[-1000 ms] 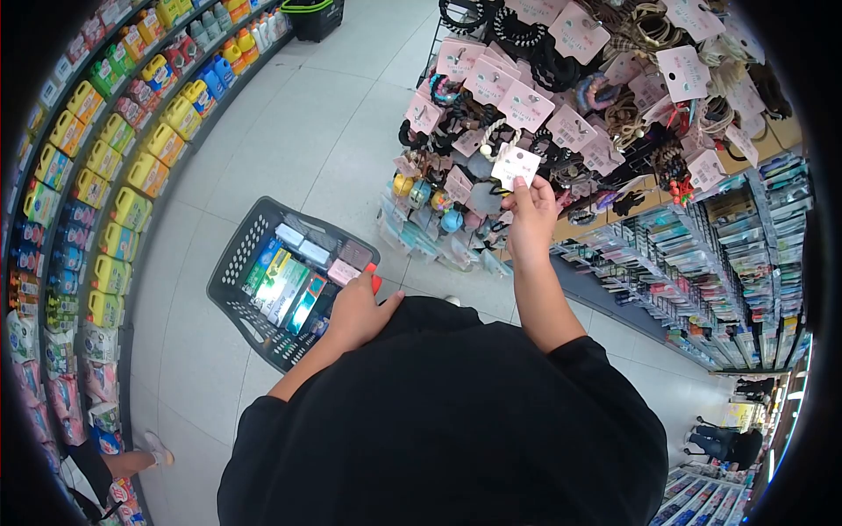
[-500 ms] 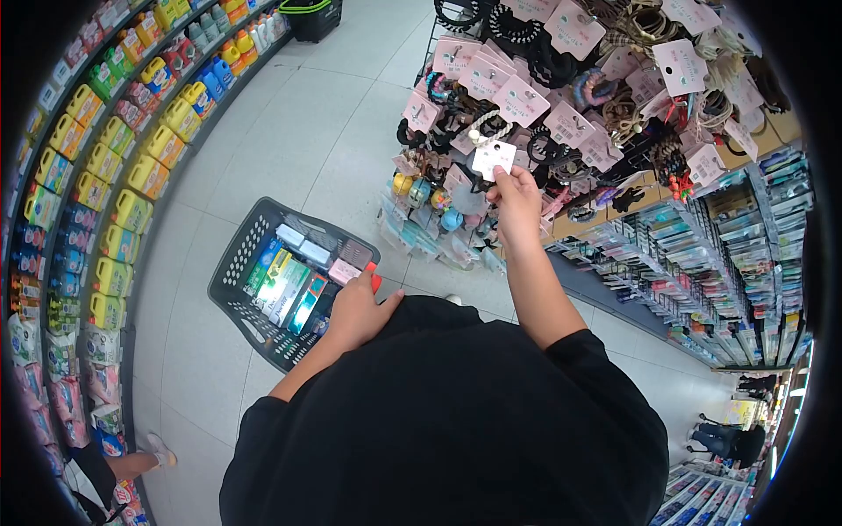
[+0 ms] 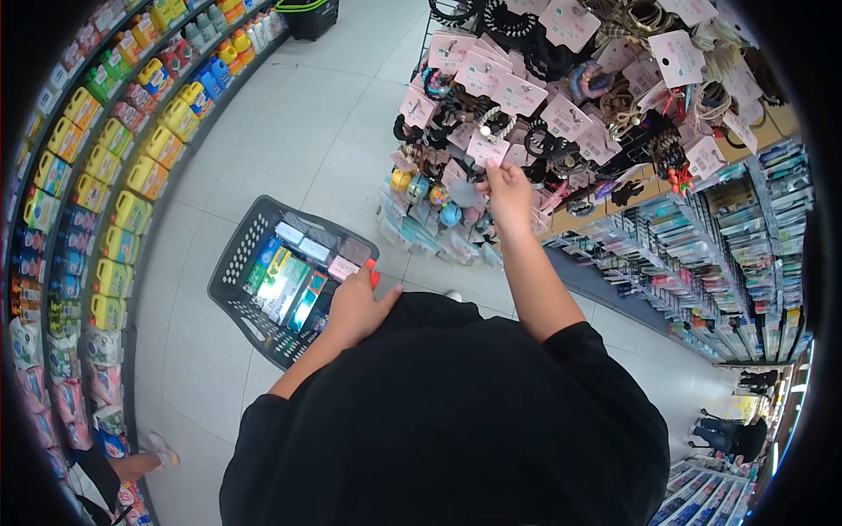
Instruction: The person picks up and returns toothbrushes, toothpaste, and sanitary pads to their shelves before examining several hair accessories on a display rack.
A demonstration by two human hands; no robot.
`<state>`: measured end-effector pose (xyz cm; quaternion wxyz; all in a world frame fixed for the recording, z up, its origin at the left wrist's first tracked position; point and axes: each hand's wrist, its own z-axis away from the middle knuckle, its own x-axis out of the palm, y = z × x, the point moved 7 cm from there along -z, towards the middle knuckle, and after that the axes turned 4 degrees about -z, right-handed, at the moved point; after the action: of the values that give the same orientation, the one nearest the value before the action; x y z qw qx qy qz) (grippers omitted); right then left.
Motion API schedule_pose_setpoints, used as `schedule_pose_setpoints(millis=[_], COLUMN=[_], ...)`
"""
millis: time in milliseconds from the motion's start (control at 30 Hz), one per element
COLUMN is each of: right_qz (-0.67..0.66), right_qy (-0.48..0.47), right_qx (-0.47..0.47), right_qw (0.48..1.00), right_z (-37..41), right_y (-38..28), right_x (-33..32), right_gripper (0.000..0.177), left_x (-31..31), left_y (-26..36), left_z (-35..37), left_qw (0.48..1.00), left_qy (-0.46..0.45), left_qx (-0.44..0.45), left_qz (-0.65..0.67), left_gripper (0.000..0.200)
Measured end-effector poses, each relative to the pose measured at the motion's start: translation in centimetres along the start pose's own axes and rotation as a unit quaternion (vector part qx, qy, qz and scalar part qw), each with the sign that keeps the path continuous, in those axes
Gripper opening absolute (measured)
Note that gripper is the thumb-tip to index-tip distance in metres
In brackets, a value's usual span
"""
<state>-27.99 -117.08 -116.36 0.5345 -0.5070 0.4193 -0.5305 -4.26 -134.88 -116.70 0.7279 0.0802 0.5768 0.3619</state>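
Note:
My right hand (image 3: 509, 197) pinches the lower edge of a small pink card (image 3: 488, 150) between thumb and fingers. A pale twisted hair tie (image 3: 497, 124) with a white bead is attached to this card, in front of the other hair ties on the rack. My left hand (image 3: 353, 309) is closed at the right side of a dark grey shopping basket (image 3: 235, 254), next to a red piece (image 3: 373, 273) of its handle. Most of the left fingertips are hidden. Inside the basket lie a green and white package (image 3: 274, 279), pale boxes (image 3: 303, 245) and a pink box (image 3: 343, 268).
Carded hair ties (image 3: 570, 118) crowd the display rack ahead, with round charms (image 3: 419, 188) hanging at its lower left. Bottle-filled shelves (image 3: 114, 254) curve along the left. Another person's leg (image 3: 140, 463) shows at lower left. A second basket (image 3: 309, 17) stands farther off.
My right hand has moved slightly up and left with the card, which has tilted from glaring white to pink. The left hand and the basket have hardly moved.

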Motion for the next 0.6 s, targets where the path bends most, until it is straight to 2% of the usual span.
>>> schedule_pose_setpoints(millis=[133, 167, 233, 300, 367, 433, 533, 600], right_qz=[0.080, 0.109, 0.101, 0.236, 0.279, 0.314, 0.327, 0.257], right_qy=[0.056, 0.024, -0.059, -0.161, -0.316, -0.467, -0.431, -0.414], right_qx=[-0.082, -0.086, -0.059, -0.025, 0.080, 0.100, 0.165, 0.223], right_qw=[0.992, 0.990, 0.991, 0.958, 0.903, 0.821, 0.825, 0.845], right_z=[3.5, 3.5, 5.8, 8.8, 12.6, 14.6, 14.9, 15.4], right_y=[0.9, 3.8, 8.0, 12.4, 13.8, 17.3, 19.4, 19.6], right_x=[-1.3, -2.3, -2.8, -3.1, -2.3, -2.3, -3.4, -3.3], right_gripper=[0.034, 0.037, 0.034, 0.027, 0.028, 0.028, 0.032, 0.034], left_x=[0.0, 0.0, -0.1, -0.1, 0.0, 0.2, 0.7, 0.8], left_y=[-0.2, -0.2, -0.1, -0.1, -0.3, -0.6, -0.9, -1.0], left_z=[-0.2, -0.1, -0.1, -0.1, -0.1, -0.2, -0.5, -0.3], left_qw=[1.000, 1.000, 1.000, 1.000, 1.000, 1.000, 1.000, 1.000], left_qy=[0.002, -0.001, -0.017, -0.019, -0.007, 0.000, 0.005, -0.005], left_qx=[-0.001, 0.003, -0.011, -0.015, -0.012, -0.020, -0.011, -0.015], left_qz=[0.009, 0.013, 0.013, 0.016, 0.021, 0.011, 0.001, 0.005], left_gripper=[0.059, 0.059, 0.060, 0.060, 0.061, 0.060, 0.061, 0.062])
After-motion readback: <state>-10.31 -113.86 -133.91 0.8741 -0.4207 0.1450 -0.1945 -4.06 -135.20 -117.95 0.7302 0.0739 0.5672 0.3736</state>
